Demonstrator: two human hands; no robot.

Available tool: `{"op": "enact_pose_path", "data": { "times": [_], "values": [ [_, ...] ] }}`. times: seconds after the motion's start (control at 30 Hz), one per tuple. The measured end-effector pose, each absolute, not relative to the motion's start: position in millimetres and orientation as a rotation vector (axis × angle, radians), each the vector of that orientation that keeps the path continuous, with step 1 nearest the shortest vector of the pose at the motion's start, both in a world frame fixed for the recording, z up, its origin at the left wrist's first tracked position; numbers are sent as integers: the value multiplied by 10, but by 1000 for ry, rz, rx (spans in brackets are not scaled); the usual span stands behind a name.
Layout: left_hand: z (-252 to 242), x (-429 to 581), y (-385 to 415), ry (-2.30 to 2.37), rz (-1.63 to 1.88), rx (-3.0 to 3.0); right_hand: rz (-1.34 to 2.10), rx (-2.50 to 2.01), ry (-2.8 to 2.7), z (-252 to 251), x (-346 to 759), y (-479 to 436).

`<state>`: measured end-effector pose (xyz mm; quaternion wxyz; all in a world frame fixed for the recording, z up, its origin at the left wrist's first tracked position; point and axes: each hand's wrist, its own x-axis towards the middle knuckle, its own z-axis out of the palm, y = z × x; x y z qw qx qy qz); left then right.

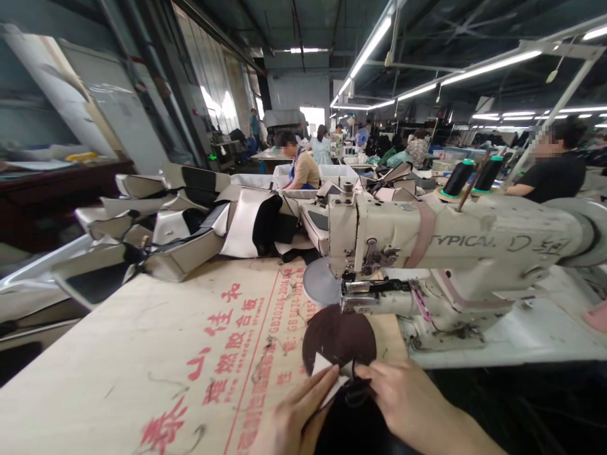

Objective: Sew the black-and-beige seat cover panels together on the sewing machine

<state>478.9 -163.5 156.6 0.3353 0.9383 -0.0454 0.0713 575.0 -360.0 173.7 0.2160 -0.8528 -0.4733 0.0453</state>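
While hands [308, 407] pinch fabric [346, 426], the machine [450, 246] reads TYPICAL.

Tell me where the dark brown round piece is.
In the head view, the dark brown round piece lies low, right of centre on the plywood tabletop, below the sewing machine, with the left hand and right hand at its near edge.

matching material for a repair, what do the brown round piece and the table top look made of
The round brown piece looks like matte leatherette or felt, hard to tell. The tabletop looks like unvarnished plywood: pale wood surface, red printed board markings.
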Motion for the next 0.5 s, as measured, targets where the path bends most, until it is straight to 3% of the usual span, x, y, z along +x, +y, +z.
{"op": "enact_pose_path", "data": {
  "times": [0.2,0.5],
  "values": [
    [1550,4799,-1451,-422,-8,2468,-152,-1983,-1619,1568,5646,-3680],
    [1872,4691,-1547,-397,-186,2303,40,-1961,-1789,1556,5571,-3828]
  ]
}}
